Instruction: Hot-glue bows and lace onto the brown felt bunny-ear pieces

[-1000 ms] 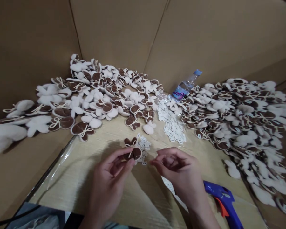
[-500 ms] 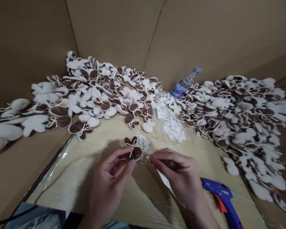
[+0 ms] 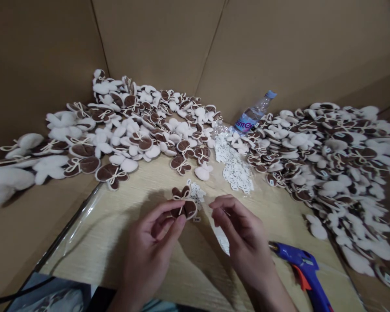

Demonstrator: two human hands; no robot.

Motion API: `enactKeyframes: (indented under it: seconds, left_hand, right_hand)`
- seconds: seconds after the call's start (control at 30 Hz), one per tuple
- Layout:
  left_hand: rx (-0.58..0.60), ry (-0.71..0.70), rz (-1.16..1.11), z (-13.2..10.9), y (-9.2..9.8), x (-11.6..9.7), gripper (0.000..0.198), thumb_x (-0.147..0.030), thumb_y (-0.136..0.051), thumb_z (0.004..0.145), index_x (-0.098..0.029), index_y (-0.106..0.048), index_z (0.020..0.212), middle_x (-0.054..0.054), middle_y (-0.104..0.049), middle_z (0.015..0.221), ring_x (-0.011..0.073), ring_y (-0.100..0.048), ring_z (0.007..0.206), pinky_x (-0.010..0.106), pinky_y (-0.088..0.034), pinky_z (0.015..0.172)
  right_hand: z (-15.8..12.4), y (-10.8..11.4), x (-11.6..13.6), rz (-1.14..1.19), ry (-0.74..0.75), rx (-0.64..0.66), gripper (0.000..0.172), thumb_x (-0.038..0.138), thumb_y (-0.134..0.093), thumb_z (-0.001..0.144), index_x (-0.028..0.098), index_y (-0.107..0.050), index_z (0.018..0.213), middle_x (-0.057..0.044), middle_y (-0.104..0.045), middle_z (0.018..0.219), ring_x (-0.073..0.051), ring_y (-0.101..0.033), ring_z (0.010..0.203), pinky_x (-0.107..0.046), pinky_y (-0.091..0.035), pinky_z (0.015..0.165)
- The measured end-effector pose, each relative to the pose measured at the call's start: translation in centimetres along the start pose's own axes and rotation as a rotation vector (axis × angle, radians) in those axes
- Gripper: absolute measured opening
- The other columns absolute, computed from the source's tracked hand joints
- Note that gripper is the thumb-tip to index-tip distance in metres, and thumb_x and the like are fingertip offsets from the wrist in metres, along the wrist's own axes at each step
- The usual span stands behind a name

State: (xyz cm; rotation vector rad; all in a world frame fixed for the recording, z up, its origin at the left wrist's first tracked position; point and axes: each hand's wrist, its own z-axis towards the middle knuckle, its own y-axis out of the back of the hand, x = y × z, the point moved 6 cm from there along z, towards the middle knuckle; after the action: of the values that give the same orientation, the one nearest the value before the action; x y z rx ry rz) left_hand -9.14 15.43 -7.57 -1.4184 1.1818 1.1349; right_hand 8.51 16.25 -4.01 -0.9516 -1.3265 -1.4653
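Right hand (image 3: 243,238) has drawn back from the middle, away from the left hand (image 3: 149,247), and the two are now apart. Its fingertips curl close together, but whether they pinch a tiny tag is too small to tell. The left hand stays clamped on a brown padded bow-shaped ornament (image 3: 183,207), thumb on the front and fingers behind, holding it just above the pale wood-grain surface (image 3: 94,236).

Tied with a cream cord bow, the ornament looks light, soft and easily squashed. Its firm hold seems best at the padded lobes, leaving the loose cord free. Beside it lies a small scatter of white paper tags (image 3: 196,193), thin and fragile enough to need a fingertip pinch. A larger heap of tags (image 3: 234,170) sits farther back, near a plastic water bottle (image 3: 252,115) lying against the cardboard wall (image 3: 156,39).

Two great drifts of cream-and-brown plush pieces (image 3: 117,130) and (image 3: 325,160) spread to either side. A blue glue gun (image 3: 300,268) with an orange trigger lies near the right hand, at the lower right.
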Motion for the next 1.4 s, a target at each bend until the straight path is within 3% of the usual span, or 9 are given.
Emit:
enactKeyframes:
  seconds: [0.13,0.27,0.37,0.5,0.97,1.4]
  left_hand:
    - [-0.004,0.008,-0.016,0.0,0.0,0.2,0.019,-0.028,-0.071,0.083,-0.024,-0.072,0.102,0.004,-0.077,0.101,0.0173,-0.073,0.092,0.023,-0.06,0.081]
    - [0.002,0.005,-0.042,0.0,-0.1,0.1,0.017,-0.026,-0.072,0.083,-0.023,-0.071,0.099,0.004,-0.077,0.1,0.017,-0.073,0.089,0.022,-0.06,0.079]
    - [0.007,0.006,-0.069,0.0,-0.2,0.0,0.017,-0.025,-0.073,0.082,-0.022,-0.071,0.099,0.004,-0.077,0.101,0.0166,-0.073,0.09,0.02,-0.06,0.079]
    - [0.026,0.016,-0.129,-0.1,-0.5,0.0,0.02,-0.023,-0.075,0.079,-0.022,-0.07,0.098,0.004,-0.078,0.1,0.0165,-0.074,0.089,0.021,-0.06,0.079]
    - [0.001,-0.013,-0.113,-0.1,-0.4,0.0,0.017,-0.017,-0.076,0.076,-0.024,-0.07,0.091,0.0,-0.078,0.091,0.0155,-0.074,0.082,0.019,-0.06,0.071]
    - [-0.004,-0.024,-0.066,-0.3,-0.4,0.0,0.011,-0.021,-0.075,0.078,-0.023,-0.069,0.087,0.0,-0.077,0.086,0.015,-0.073,0.076,0.019,-0.059,0.066]
  right_hand:
    - [0.0,0.0,-0.5,0.111,-0.101,-0.038,0.004,0.025,-0.063,0.089,0.022,-0.065,0.087,0.001,-0.062,0.071,-0.011,-0.054,0.062,-0.021,-0.042,0.054]
    - [-0.2,0.0,-0.9,0.19,-0.15,-0.083,0.009,0.024,-0.072,0.082,0.02,-0.066,0.077,0.001,-0.065,0.065,-0.01,-0.054,0.055,-0.02,-0.041,0.049]
    - [-0.2,-0.1,-1.0,0.209,-0.132,-0.068,0.005,0.021,-0.074,0.081,0.02,-0.069,0.079,-0.002,-0.071,0.075,-0.012,-0.06,0.062,-0.022,-0.047,0.055]
    - [-0.2,-0.5,0.0,0.19,0.008,-0.004,0.009,0.015,-0.072,0.082,0.024,-0.072,0.084,0.0,-0.069,0.082,-0.013,-0.063,0.079,-0.025,-0.051,0.071]
    - [-0.8,-1.7,-0.5,0.14,-0.085,0.015,0.001,0.023,-0.074,0.081,0.023,-0.073,0.082,-0.001,-0.073,0.074,-0.013,-0.063,0.066,-0.024,-0.05,0.059]
    - [-0.9,-1.9,-0.9,0.148,-0.138,0.01,0.005,0.027,-0.075,0.081,0.023,-0.074,0.08,-0.001,-0.072,0.072,-0.013,-0.06,0.063,-0.024,-0.046,0.057]
